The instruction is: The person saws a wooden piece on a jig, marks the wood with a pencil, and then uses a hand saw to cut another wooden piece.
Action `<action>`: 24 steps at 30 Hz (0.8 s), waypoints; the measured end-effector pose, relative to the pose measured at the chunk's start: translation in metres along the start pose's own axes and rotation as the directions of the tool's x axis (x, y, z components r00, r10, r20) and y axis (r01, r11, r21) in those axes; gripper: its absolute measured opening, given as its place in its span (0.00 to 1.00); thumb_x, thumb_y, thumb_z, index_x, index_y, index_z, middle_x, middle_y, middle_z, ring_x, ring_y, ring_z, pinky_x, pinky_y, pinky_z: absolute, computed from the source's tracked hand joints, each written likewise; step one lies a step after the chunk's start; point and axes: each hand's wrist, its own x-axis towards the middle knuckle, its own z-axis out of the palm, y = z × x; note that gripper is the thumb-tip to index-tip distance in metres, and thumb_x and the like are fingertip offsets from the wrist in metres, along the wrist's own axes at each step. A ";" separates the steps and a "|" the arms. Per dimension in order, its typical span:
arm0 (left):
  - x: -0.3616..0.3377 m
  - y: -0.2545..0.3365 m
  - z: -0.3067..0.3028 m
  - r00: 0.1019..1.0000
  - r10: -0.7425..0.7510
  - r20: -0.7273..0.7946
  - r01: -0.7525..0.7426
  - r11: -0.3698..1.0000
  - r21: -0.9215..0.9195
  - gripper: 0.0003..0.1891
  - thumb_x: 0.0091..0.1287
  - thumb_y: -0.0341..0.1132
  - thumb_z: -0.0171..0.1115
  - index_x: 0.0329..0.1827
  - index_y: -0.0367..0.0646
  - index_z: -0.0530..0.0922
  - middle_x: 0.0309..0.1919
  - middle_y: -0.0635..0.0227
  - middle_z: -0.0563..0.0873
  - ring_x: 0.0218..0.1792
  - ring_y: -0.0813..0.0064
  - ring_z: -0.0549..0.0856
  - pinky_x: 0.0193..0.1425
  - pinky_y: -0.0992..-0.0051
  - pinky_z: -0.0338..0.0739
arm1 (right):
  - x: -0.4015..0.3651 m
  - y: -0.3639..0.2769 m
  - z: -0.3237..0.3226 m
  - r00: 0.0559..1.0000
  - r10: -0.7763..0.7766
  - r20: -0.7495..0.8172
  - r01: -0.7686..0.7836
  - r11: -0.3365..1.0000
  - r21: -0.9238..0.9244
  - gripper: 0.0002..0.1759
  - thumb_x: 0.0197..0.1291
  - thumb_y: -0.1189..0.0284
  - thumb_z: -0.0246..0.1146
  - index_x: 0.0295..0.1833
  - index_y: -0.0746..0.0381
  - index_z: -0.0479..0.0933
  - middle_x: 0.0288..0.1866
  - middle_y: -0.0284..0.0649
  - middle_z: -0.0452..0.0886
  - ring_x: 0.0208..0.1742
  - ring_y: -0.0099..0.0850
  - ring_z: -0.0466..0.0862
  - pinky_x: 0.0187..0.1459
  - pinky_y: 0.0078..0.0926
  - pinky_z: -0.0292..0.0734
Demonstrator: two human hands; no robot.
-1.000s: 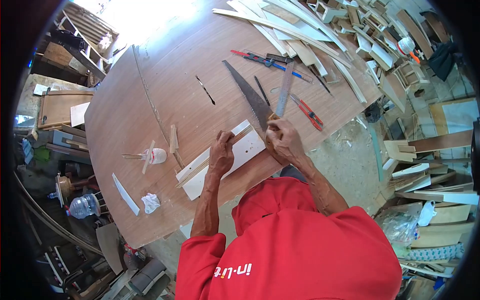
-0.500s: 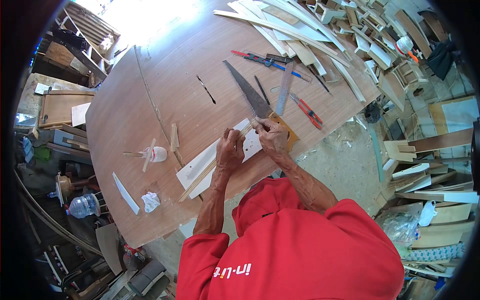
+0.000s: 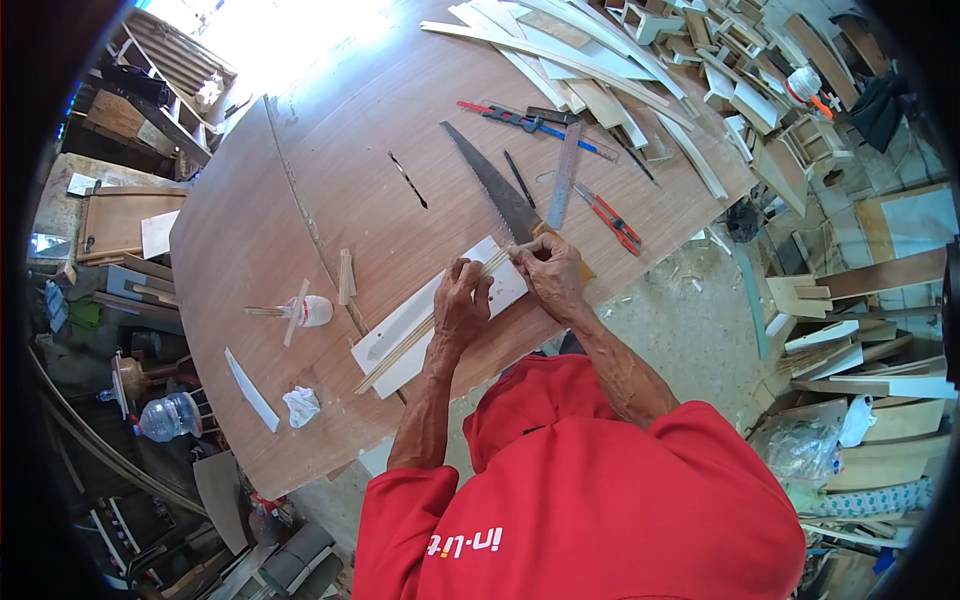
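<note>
Several thin wooden strips (image 3: 408, 345) lie lengthwise over a white board (image 3: 505, 292) near the table's front edge. My left hand (image 3: 463, 300) is closed around the middle of the strips, its fingers bent over them. At their upper right end my right hand (image 3: 548, 268) pinches the strips between thumb and fingers. Just beyond that hand lies a handsaw (image 3: 497, 186), its wooden handle partly hidden behind the hand.
On the brown table (image 3: 350, 200) are a red cutter (image 3: 610, 220), a metal ruler (image 3: 564, 175), a pencil-like dark stick (image 3: 519, 179), a white-lidded jar (image 3: 317, 311), a crumpled white piece (image 3: 301, 406) and a white strip (image 3: 251, 390). Long wood offcuts (image 3: 590, 70) pile at the back right.
Both hands keep their hold on the strips, with only a slight shift of the right hand. The whole view has moved slightly.
</note>
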 end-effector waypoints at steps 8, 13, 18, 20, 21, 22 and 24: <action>-0.006 -0.034 0.037 1.000 -0.031 0.005 0.029 0.976 0.217 0.07 0.61 0.31 0.64 0.41 0.42 0.78 0.39 0.60 0.81 0.44 0.55 0.80 0.46 0.59 0.72 | 0.028 0.029 -0.059 0.922 -0.317 -0.221 0.147 0.816 -0.560 0.13 0.64 0.63 0.63 0.38 0.64 0.81 0.28 0.43 0.85 0.30 0.32 0.86 0.34 0.30 0.78; -0.008 -0.039 0.050 0.999 -0.037 0.014 0.030 0.947 0.320 0.12 0.61 0.39 0.64 0.44 0.44 0.80 0.43 0.61 0.80 0.48 0.59 0.79 0.46 0.58 0.70 | 0.027 0.034 -0.077 0.957 -0.229 -0.177 0.114 0.859 -0.499 0.12 0.65 0.66 0.61 0.39 0.66 0.80 0.30 0.42 0.85 0.32 0.32 0.86 0.37 0.30 0.78; -0.003 -0.081 0.019 0.956 -0.150 -0.252 0.254 0.856 0.451 0.19 0.61 0.42 0.64 0.52 0.41 0.79 0.48 0.57 0.81 0.53 0.55 0.78 0.56 0.57 0.73 | 0.014 0.033 -0.080 0.972 -0.184 -0.150 0.104 0.898 -0.427 0.10 0.66 0.69 0.61 0.40 0.66 0.79 0.30 0.37 0.83 0.31 0.25 0.83 0.37 0.25 0.77; 0.003 -0.112 -0.011 0.928 -0.173 -0.330 0.366 0.593 0.717 0.23 0.60 0.39 0.63 0.57 0.37 0.76 0.51 0.52 0.80 0.55 0.53 0.77 0.60 0.59 0.74 | 0.011 0.033 -0.082 0.979 -0.162 -0.125 0.097 0.907 -0.411 0.09 0.66 0.70 0.60 0.40 0.66 0.79 0.30 0.36 0.83 0.31 0.23 0.82 0.37 0.24 0.76; 0.004 -0.136 -0.025 0.901 -0.219 -0.374 0.432 0.526 0.733 0.24 0.59 0.37 0.62 0.58 0.35 0.75 0.51 0.51 0.79 0.56 0.54 0.77 0.59 0.58 0.75 | 0.009 0.034 -0.082 0.985 -0.138 -0.104 0.087 0.915 -0.393 0.09 0.66 0.70 0.60 0.40 0.65 0.79 0.30 0.35 0.83 0.31 0.22 0.81 0.37 0.23 0.76; 0.004 -0.155 -0.036 0.871 -0.258 -0.419 0.492 0.454 0.743 0.26 0.59 0.36 0.62 0.59 0.33 0.74 0.51 0.50 0.79 0.57 0.55 0.77 0.57 0.58 0.77 | 0.008 0.033 -0.082 0.985 -0.138 -0.101 0.087 0.915 -0.394 0.09 0.66 0.70 0.60 0.40 0.65 0.79 0.30 0.35 0.83 0.31 0.22 0.81 0.37 0.23 0.76; 0.010 -0.154 -0.061 0.815 -0.383 -0.435 0.570 0.398 0.719 0.26 0.59 0.35 0.61 0.59 0.31 0.73 0.52 0.50 0.79 0.57 0.55 0.77 0.55 0.56 0.78 | 0.006 0.031 -0.081 0.992 -0.088 -0.088 0.051 0.932 -0.360 0.08 0.66 0.72 0.61 0.40 0.65 0.80 0.29 0.34 0.83 0.31 0.20 0.81 0.36 0.21 0.76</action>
